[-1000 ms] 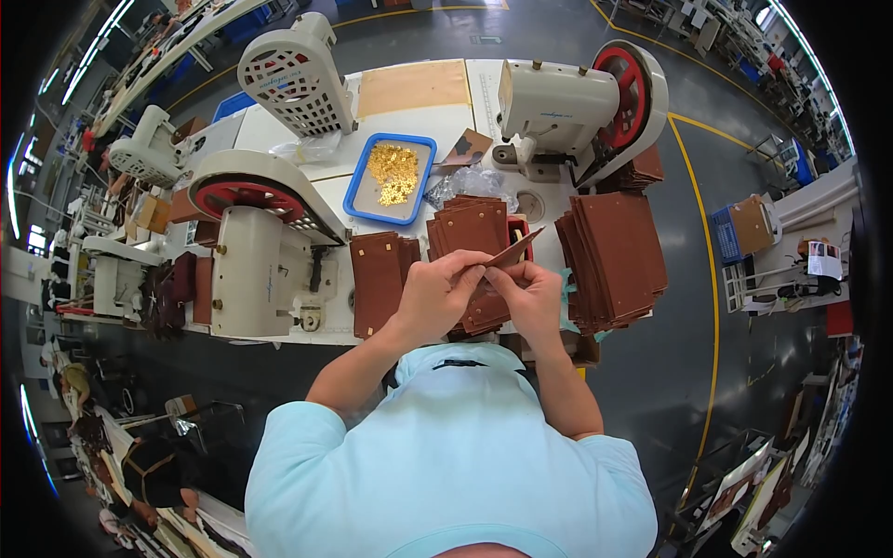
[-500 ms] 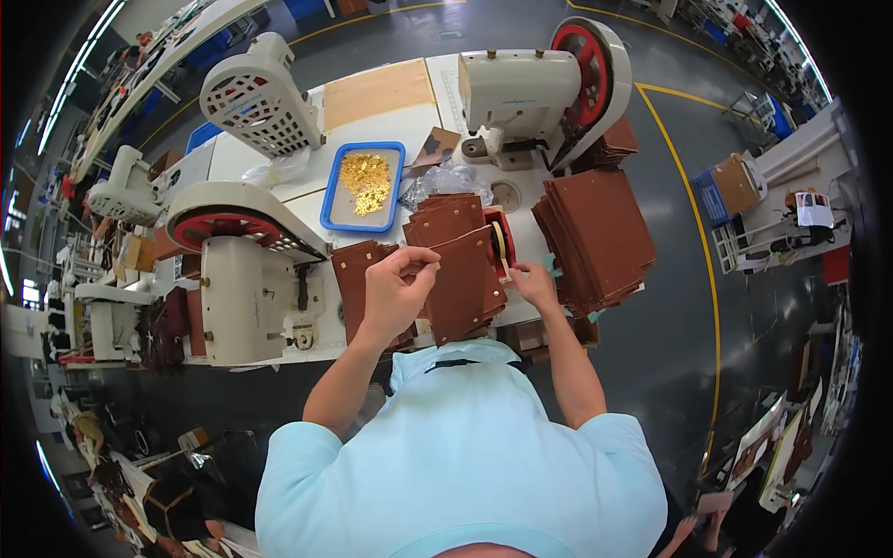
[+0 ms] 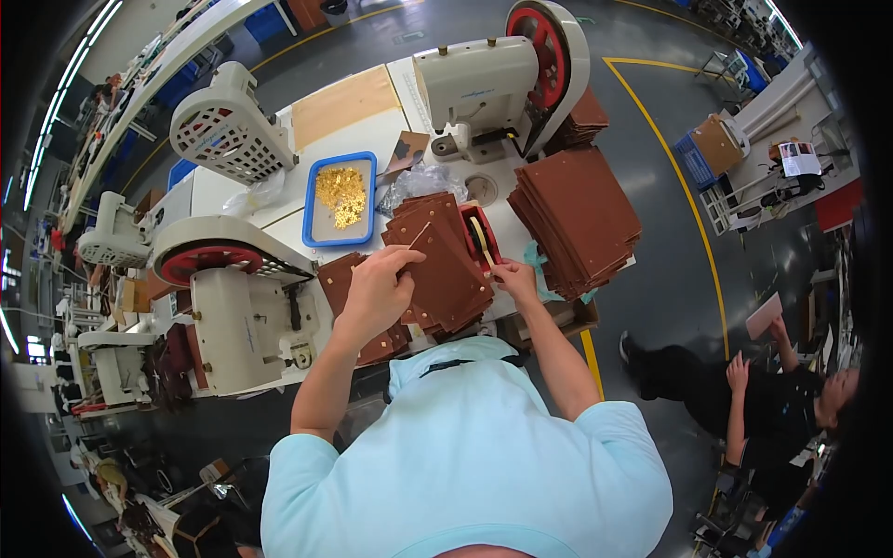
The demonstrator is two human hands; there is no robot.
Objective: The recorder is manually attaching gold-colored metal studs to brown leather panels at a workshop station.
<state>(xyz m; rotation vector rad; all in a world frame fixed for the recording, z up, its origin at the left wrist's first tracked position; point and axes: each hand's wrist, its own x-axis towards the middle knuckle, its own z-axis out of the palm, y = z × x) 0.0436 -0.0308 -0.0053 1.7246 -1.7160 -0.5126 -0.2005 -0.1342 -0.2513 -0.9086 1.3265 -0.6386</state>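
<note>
While both bare forearms reach forward from pale blue sleeves, the left grip (image 3: 377,293) lies over a stack of brown panels (image 3: 451,279), knuckles up and fingers curled towards the thumb; whether it pinches anything cannot be told. The right grip (image 3: 517,281), lower and turned inward, has thumb and forefinger drawn together at the near end of a red dispenser (image 3: 492,244) holding pale tape (image 3: 479,232); whether they pinch the tape is unclear. The panels lie between the two grips, the dispenser just ahead of the right one. Left of the left grip, a white machine (image 3: 228,325) bears small blue lettering. Beyond the right grip rises a taller brown stack (image 3: 581,219). Farther ahead on the white counter (image 3: 372,139), a blue tray (image 3: 310,209) holds gold pieces (image 3: 342,195); past it, another machine (image 3: 474,84) also carries blue lettering. Far right of the right grip, a co-worker (image 3: 744,391) holds a pinkish sheet (image 3: 764,316).
</note>
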